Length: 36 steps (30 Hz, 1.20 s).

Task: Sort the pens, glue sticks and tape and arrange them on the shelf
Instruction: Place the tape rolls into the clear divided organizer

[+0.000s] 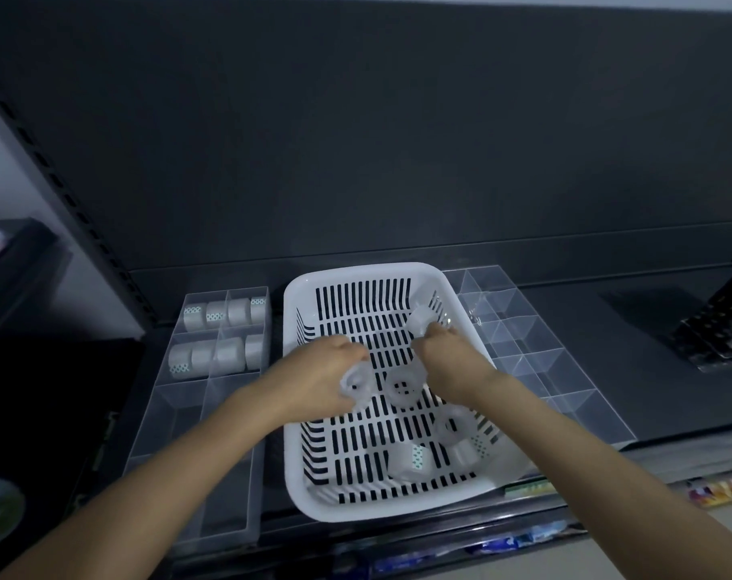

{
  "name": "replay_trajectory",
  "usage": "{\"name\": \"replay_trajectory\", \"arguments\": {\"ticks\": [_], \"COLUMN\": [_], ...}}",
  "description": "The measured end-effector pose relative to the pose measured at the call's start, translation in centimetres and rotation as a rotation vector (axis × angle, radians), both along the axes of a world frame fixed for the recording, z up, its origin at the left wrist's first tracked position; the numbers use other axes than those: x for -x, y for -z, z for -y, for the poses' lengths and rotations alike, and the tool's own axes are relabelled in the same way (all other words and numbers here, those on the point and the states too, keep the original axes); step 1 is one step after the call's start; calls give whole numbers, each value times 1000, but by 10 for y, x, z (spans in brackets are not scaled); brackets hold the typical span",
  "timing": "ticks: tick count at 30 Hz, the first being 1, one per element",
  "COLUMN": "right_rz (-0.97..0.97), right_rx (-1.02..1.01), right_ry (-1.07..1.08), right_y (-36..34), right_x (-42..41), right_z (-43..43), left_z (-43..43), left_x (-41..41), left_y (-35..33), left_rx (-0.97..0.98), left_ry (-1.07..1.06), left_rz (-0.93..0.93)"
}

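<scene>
Fingers of left hand curl round tape roll at basket centre; right hand pinches second roll, 1 o'clock. Lift clear, seat on edge in divider tray, 10 o'clock.

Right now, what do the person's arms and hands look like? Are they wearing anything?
Both arms are bare, and no sleeves show anywhere up to the picture's edge. The left hand and the right hand have no gloves on. I can see no watch, ring or bracelet, though the picture is dim and a bit blurry, so something tiny could be missed.
</scene>
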State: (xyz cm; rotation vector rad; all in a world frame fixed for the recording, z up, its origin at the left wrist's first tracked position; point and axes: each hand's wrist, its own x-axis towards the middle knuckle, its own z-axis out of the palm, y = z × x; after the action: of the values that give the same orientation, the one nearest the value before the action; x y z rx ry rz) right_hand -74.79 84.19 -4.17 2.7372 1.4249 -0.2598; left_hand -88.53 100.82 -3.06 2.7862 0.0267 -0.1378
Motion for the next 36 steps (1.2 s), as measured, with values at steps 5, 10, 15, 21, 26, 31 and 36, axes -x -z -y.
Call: {"name": "replay_trajectory", "arguments": {"ticks": [5, 10, 15, 21, 26, 31, 36], "right_rz": [-168, -265, -302, -331, -389, -382, -363], "right_rx": [-108, -53, -4, -17, -218, -367, -424], "right_ry": [15, -68, -40, -2, 135, 226, 230], "right_y": [-14, -10, -3, -2, 3, 7, 12], "right_x": [-3, 10, 16, 18, 8, 4, 4], "right_z": [-6, -10, -14, -17, -18, -16, -11], "left_z": [-2, 5, 10, 13, 9, 8, 10], "left_x": [-16, -22, -24, -21, -21, -25, -27], "left_y": [11, 19, 16, 16, 17, 19, 24], "left_rx": [-89, -34, -26, -51, 126, 235, 222], "left_ry": [-106, -78, -109, -98, -214, -288, -271], "left_rz": [-61, -113, -171, -133, -55, -2, 56]}}
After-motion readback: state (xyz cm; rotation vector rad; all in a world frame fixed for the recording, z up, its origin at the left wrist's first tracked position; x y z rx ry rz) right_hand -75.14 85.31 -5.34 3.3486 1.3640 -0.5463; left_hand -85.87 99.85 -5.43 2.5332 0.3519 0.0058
